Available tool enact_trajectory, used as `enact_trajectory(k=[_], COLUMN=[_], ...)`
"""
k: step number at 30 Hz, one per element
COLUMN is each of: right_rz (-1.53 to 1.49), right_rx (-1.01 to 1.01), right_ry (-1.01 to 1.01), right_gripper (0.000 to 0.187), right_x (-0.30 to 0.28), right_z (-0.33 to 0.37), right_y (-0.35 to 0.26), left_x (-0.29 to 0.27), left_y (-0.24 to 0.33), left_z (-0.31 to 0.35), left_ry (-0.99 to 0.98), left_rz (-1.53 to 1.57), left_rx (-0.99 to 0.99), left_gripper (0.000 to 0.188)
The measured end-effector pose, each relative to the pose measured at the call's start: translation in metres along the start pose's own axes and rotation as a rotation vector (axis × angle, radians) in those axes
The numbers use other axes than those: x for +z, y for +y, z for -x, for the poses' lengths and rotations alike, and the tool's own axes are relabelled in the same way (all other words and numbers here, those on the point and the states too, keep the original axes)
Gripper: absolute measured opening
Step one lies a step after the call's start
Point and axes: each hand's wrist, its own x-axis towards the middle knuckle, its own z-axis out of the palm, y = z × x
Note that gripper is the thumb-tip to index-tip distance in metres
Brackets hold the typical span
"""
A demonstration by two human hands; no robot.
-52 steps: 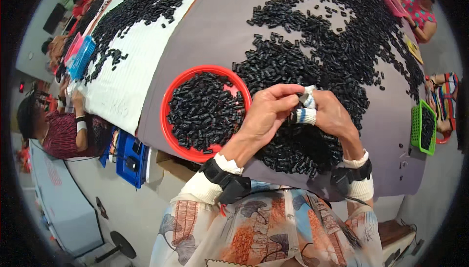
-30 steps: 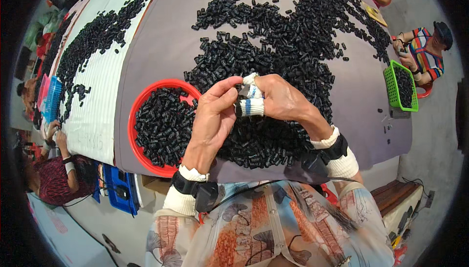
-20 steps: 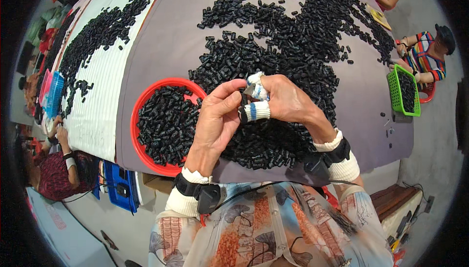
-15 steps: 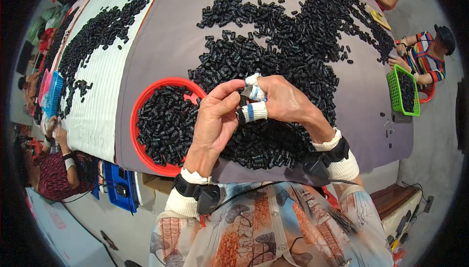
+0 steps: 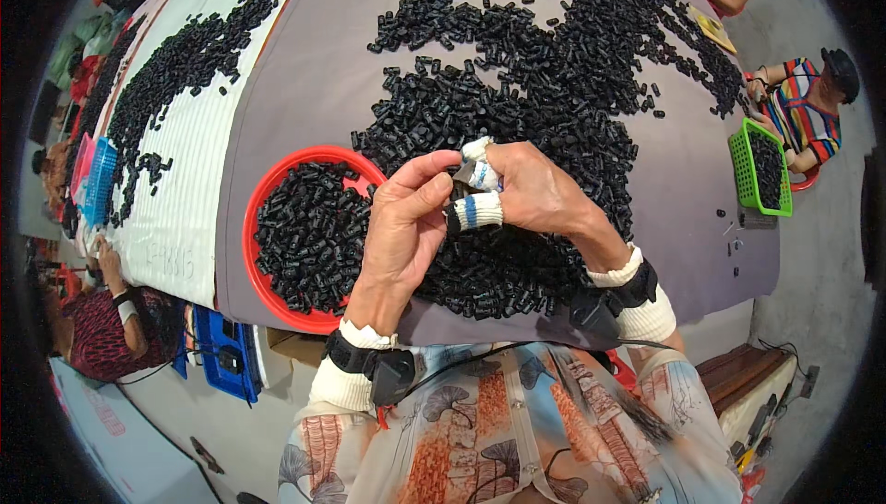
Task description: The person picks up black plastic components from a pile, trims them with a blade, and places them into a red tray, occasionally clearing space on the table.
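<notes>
Through the head camera I have both hands together in front of me, low over the near part of a big heap of small black cylindrical pieces (image 5: 517,116). My left hand (image 5: 403,218) is turned partly palm-in, thumb and forefinger pointing across at the other hand. My right hand (image 5: 540,188) comes in from the opposite side, its fingertips just beside or touching the left ones, with white finger covers (image 5: 478,211) striped in blue. Something dark shows between the fingertips, but the fingers hide most of it, so I cannot tell whether either hand is clamped on a piece.

The heap lies beneath the hands and spreads out beyond them over the grey cloth on the desk (image 5: 314,89); loose pieces also show below the right hand. Just left of my left hand and its wrist stands a round red basin (image 5: 305,319), well filled with the same pieces.

Well off to the right, by the desk's edge, a green basket (image 5: 741,164) holds more of them, next to a co-worker in a striped top (image 5: 801,126).
</notes>
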Motion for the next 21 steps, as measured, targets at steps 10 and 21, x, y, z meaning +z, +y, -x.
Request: enact_trajectory(k=[10, 21], right_rz=[-0.004, -0.018], right_rx=[-0.026, -0.040], right_ry=[-0.019, 0.010], right_gripper=[0.039, 0.036], right_x=[0.0020, 0.0034], right_z=[-0.0015, 0.0013], right_y=[0.0048, 0.0045], left_x=[0.0007, -0.0002], left_y=[-0.0007, -0.0031], left_z=[0.0005, -0.0006], left_ry=[0.019, 0.012], left_rz=[-0.014, 0.011], left_rx=[0.020, 0.002], left_gripper=[0.023, 0.024])
